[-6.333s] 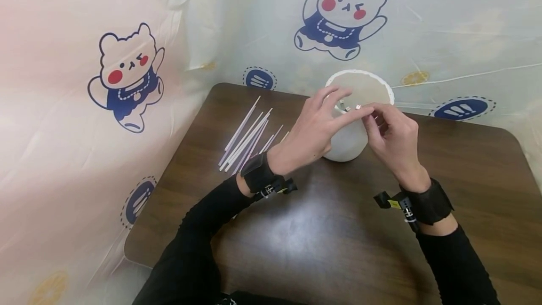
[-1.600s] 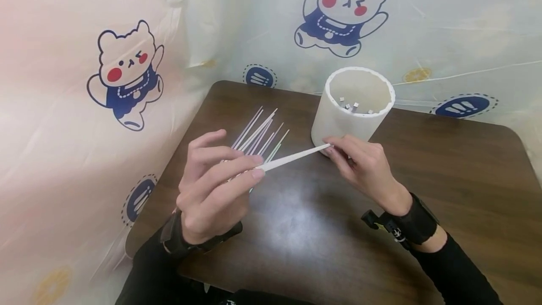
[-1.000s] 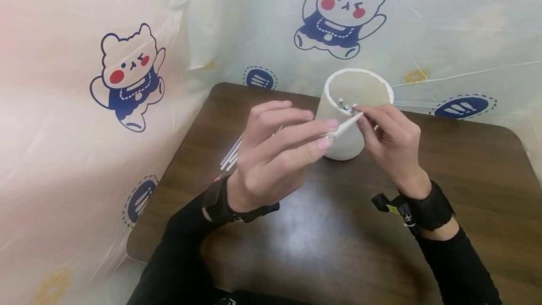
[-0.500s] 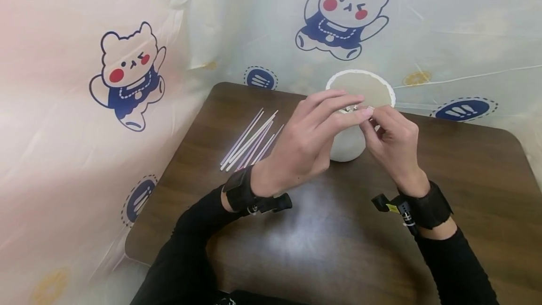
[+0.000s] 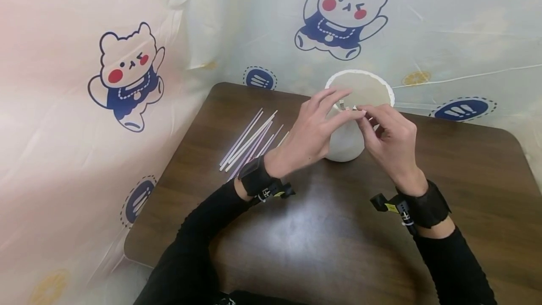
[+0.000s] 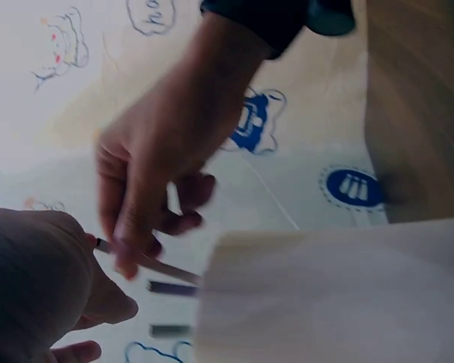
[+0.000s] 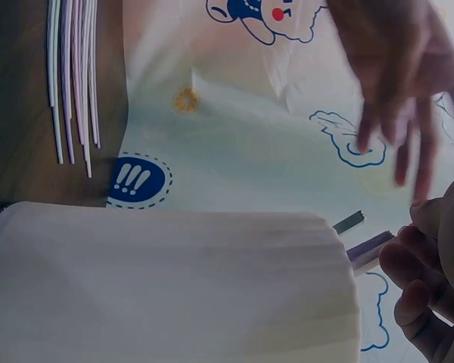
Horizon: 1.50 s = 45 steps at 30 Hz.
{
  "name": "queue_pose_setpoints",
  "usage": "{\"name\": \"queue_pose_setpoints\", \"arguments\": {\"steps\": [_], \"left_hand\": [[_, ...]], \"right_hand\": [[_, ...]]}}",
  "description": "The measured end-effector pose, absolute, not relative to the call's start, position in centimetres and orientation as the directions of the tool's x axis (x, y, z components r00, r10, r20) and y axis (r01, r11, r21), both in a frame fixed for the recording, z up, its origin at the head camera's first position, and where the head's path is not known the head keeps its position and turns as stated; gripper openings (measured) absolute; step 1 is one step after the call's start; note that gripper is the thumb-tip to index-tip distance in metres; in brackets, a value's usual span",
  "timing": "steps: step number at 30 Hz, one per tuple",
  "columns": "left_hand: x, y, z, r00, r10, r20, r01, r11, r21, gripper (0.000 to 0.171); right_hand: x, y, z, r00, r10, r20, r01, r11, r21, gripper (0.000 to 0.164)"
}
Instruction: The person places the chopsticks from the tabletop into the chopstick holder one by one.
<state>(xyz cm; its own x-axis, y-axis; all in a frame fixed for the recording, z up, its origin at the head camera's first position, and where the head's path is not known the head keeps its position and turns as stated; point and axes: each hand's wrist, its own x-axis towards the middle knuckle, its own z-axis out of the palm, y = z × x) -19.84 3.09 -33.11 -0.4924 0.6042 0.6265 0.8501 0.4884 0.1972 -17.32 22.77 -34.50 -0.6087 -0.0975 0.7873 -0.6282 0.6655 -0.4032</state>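
Note:
My right hand (image 5: 391,138) pinches a thin, pale stick (image 6: 170,270) between thumb and fingertips at the rim of the white cylindrical container (image 5: 345,147). The stick's lower part goes inside, hidden by the wall. My left hand (image 5: 309,131) reaches across the container's front with fingers spread, its index fingertip at the pinched end. In the right wrist view a purple stick (image 7: 371,246) and a grey-green stick (image 7: 349,222) poke out past the rim. Their ends look notched.
Left of the container, several long white and lilac sticks (image 5: 247,142) lie loosely side by side on the dark wooden table (image 5: 296,248). A curtain (image 5: 254,13) printed with cartoon bears hangs behind and to the left.
Both hands carried a white stick from in front of the container up to its rim. The stick now points down inside, and the left fingers have spread away from it.

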Motion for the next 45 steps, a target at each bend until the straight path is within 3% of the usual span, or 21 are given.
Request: {"name": "queue_pose_setpoints", "arguments": {"steps": [5,17,24,31,33,38,42,45], "left_hand": [[-20.7,3.2,-34.7,-0.537,0.634,0.556,0.826,0.531,0.192,0.069],[-20.8,3.3,-35.4,-0.587,0.648,0.485,0.792,0.582,0.181,0.062],[-20.4,2.7,-35.0,-0.573,0.649,0.501,0.8,0.576,0.169,0.055],[-20.1,0.6,-34.3,-0.506,0.62,0.6,0.847,0.489,0.209,0.041],[-20.4,-0.9,-34.6,-0.515,0.59,0.621,0.838,0.498,0.222,0.041],[-22.0,-6.8,-36.8,-0.654,0.508,0.561,0.732,0.612,0.299,0.034],[-22.8,-12.4,-39.1,-0.824,0.441,0.356,0.56,0.733,0.386,0.032],[-22.6,-16.0,-40.6,-0.916,0.354,0.187,0.401,0.809,0.43,0.033]], "right_hand": [[-17.4,22.8,-34.7,-0.622,-0.103,0.776,-0.608,0.688,-0.396,0.02],[-17.4,23.0,-35.0,-0.623,-0.107,0.775,-0.622,0.669,-0.408,0.022],[-17.1,22.8,-34.9,-0.617,-0.129,0.776,-0.642,0.653,-0.402,0.025],[-16.2,21.9,-34.3,-0.59,-0.142,0.795,-0.688,0.604,-0.403,0.029],[-15.9,21.4,-34.3,-0.582,-0.146,0.8,-0.708,0.575,-0.41,0.027],[-15.0,20.5,-34.4,-0.558,-0.184,0.809,-0.749,0.531,-0.396,0.021],[-14.4,20.1,-34.9,-0.535,-0.219,0.816,-0.775,0.511,-0.372,0.022],[-14.3,19.6,-35.3,-0.508,-0.241,0.827,-0.797,0.494,-0.346,0.026]]}}
